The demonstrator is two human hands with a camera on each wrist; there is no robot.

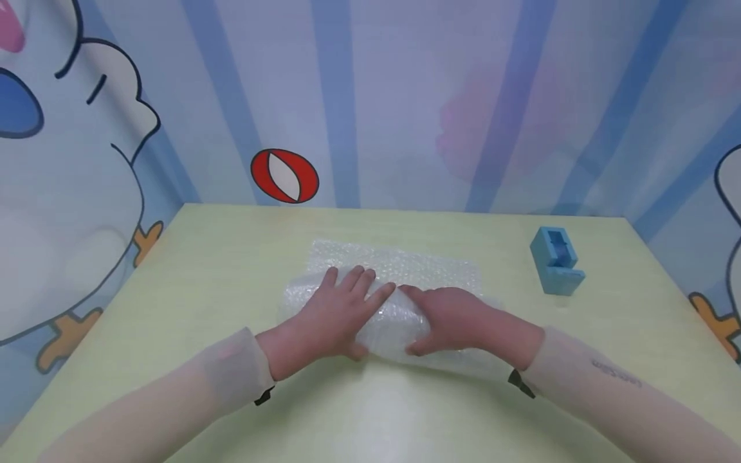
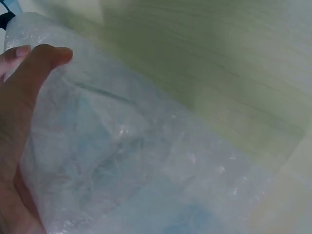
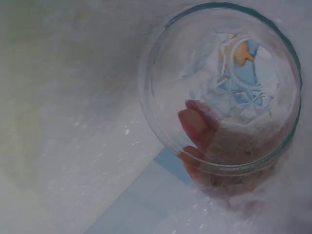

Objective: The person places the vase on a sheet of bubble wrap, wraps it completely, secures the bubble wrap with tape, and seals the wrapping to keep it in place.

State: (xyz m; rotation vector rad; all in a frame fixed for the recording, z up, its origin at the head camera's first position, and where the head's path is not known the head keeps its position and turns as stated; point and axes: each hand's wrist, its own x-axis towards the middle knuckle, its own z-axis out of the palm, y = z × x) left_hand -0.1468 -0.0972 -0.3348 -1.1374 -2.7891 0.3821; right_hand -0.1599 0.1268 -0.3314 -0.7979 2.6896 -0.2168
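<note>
Glass under bubble wrap

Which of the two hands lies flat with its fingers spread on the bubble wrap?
The left hand: its fingers fan out straight over the bubble wrap. The right hand curls round the wrapped glass.

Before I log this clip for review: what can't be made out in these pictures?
- Head view: the wrapped object is hidden by the bubble wrap, the left hand and the right hand.
- Right wrist view: a glass shows through the wrap, its body cut off and blurred.
- Left wrist view: blurred; only wrap and fingers.
- Tape dispenser: whether it holds tape is too small to tell.
</note>
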